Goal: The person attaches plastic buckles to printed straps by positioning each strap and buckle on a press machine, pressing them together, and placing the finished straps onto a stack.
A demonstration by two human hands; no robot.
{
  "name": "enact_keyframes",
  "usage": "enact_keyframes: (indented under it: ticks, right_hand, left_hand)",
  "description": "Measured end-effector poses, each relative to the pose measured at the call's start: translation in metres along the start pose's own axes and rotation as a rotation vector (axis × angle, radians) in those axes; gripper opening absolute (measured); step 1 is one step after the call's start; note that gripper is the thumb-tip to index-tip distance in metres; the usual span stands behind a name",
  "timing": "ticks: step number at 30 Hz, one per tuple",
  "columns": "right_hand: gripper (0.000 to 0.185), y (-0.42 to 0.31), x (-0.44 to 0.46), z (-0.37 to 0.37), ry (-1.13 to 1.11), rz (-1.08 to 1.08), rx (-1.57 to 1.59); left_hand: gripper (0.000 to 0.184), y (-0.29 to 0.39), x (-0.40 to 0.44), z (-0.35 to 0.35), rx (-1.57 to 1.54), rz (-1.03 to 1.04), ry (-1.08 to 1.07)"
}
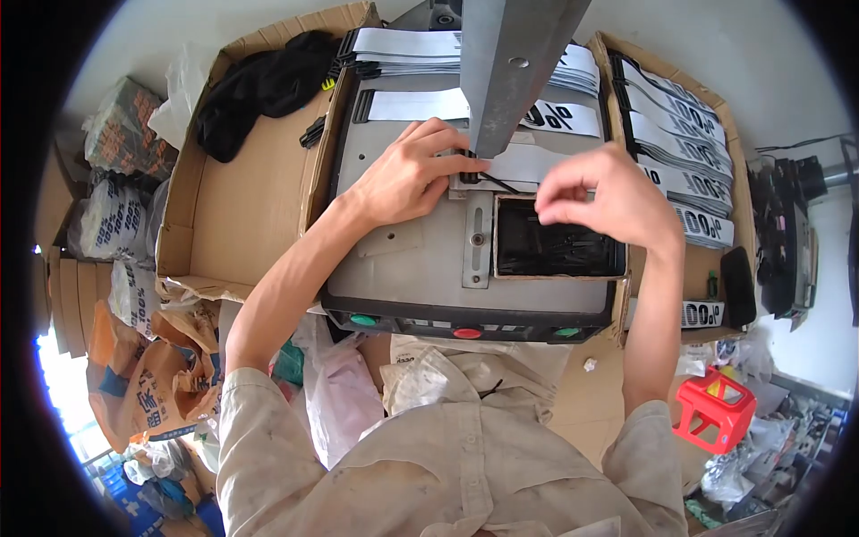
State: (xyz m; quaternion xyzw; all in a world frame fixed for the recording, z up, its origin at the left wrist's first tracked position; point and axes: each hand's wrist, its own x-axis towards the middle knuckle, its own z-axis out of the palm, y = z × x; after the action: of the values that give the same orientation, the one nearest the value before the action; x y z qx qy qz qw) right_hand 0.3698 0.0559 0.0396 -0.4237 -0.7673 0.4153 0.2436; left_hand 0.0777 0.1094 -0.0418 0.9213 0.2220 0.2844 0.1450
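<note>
My left hand (416,170) rests on the machine plate, its fingers bent and pressed onto the black buckle (469,168) at the end of a white strap (528,165). That strap lies beneath the grey metal machine head (506,80), which hides part of it. A thin black strip (498,183) runs just in front of the strap. My right hand (617,201) hovers over a small cardboard box (559,277) holding black pieces (555,246). Its fingers are curled towards the thumb in a slightly blurred pinch; whatever is in it, if anything, cannot be made out.
White straps (407,43) are stacked behind the machine; another strap (416,105) lies nearer. A right-hand carton holds several printed strap bundles (684,183). Black cloth (259,94) lies in the left carton (228,206). Buttons, including a red one (466,333), line the front edge.
</note>
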Motion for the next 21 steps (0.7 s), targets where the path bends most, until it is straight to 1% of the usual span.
enact_keyframes:
  ticks: [2,3,4,6,7,8,10,11,13,14,16,17,18,20,21]
  right_hand:
    - [0.021,-0.007,-0.004,-0.005,-0.305,0.127,-0.199]
    - [0.023,-0.007,-0.005,-0.001,-0.334,0.153,-0.272]
    - [0.023,-0.006,-0.006,0.006,-0.337,0.151,-0.274]
    - [0.015,-0.006,-0.005,0.022,-0.290,0.131,-0.439]
    - [0.008,-0.008,-0.003,0.028,-0.294,0.173,-0.493]
    - [0.008,-0.012,0.000,0.029,-0.295,0.172,-0.492]
    - [0.006,-0.020,0.005,0.028,-0.385,0.291,-0.584]
    - [0.006,-0.018,0.005,0.027,-0.388,0.288,-0.586]
    - [0.006,-0.010,0.003,0.021,-0.412,0.195,-0.451]
    - [0.006,-0.010,0.003,0.016,-0.417,0.193,-0.455]
    - [0.008,-0.013,0.004,0.005,-0.351,0.086,-0.170]
    - [0.010,-0.011,0.005,0.003,-0.249,0.024,-0.125]
    - [0.014,0.001,0.009,0.005,-0.113,-0.136,-0.120]
    - [0.017,0.010,0.020,0.019,0.091,0.119,0.186]
    - [0.017,0.013,0.027,0.023,0.161,0.074,0.149]
  left_hand:
    - [0.062,0.000,0.001,0.000,-0.024,-0.024,-0.010]
    - [0.061,0.000,0.000,0.000,0.003,-0.021,-0.005]
    - [0.059,0.000,0.000,0.000,0.029,-0.020,0.000]
    - [0.057,0.000,-0.001,0.000,0.059,-0.008,0.011]
    - [0.055,0.000,-0.001,0.000,0.089,0.008,0.020]
    - [0.055,-0.001,-0.001,-0.001,0.089,0.006,0.019]
    - [0.049,0.000,-0.001,-0.001,0.129,0.018,0.027]
    - [0.049,0.000,0.000,-0.002,0.131,0.014,0.030]
    - [0.045,0.001,0.000,-0.003,0.147,0.029,0.045]
    - [0.045,0.001,0.000,-0.002,0.148,0.025,0.050]
    - [0.041,0.000,-0.001,-0.001,0.147,0.037,0.072]
    - [0.041,-0.001,-0.001,-0.001,0.147,0.033,0.080]
    - [0.041,-0.001,0.000,-0.001,0.153,0.043,0.083]
    - [0.040,-0.001,0.000,0.000,0.157,0.051,0.095]
    - [0.039,-0.001,0.000,0.000,0.161,0.053,0.090]
